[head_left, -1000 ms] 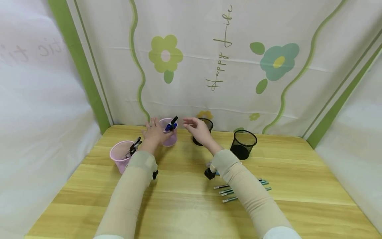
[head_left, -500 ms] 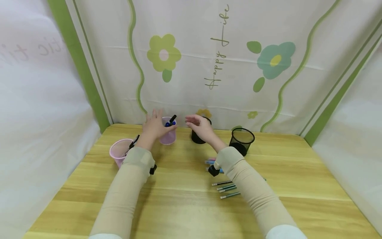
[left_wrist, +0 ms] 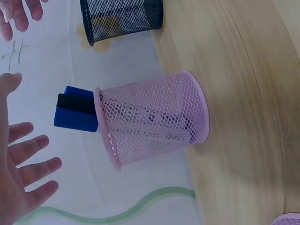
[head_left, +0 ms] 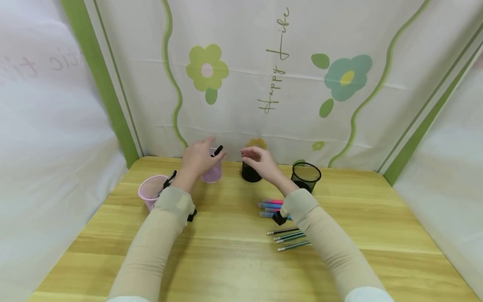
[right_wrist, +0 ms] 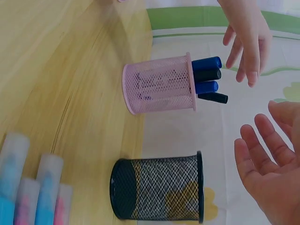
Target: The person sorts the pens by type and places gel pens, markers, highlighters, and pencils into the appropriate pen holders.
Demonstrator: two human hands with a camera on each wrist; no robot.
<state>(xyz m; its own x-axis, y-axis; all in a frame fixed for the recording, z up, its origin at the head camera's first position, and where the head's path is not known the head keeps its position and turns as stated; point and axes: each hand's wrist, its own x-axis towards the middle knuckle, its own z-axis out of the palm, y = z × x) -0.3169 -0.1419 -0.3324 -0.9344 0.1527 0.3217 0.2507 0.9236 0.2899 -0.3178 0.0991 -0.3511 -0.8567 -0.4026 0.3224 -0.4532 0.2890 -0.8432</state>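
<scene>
My left hand [head_left: 199,158] hovers over the back pink mesh pen cup [head_left: 212,173], fingers spread and holding nothing. In the left wrist view its fingertips stand apart from the blue and black marker caps [left_wrist: 75,110] that stick out of that cup. My right hand [head_left: 263,162] is in the air over the black mesh pen cup [head_left: 250,173] to the right, its fingers loosely bent with nothing in them. The right wrist view shows a gap between this hand and the black cup [right_wrist: 161,190], and no pens stand in that cup.
Front left, another pink mesh cup [head_left: 151,191] holds black pens [head_left: 168,181]. A second black mesh cup [head_left: 306,175] stands at the right. Pink and blue highlighters [head_left: 268,205] and several pencils [head_left: 288,238] lie under the right forearm. A patterned curtain [head_left: 241,92] hangs behind the table [head_left: 226,268].
My left hand has risen off the pink cup's side and turned over its top. The right hand has shifted slightly right, and its forearm now uncovers more of the highlighters.
</scene>
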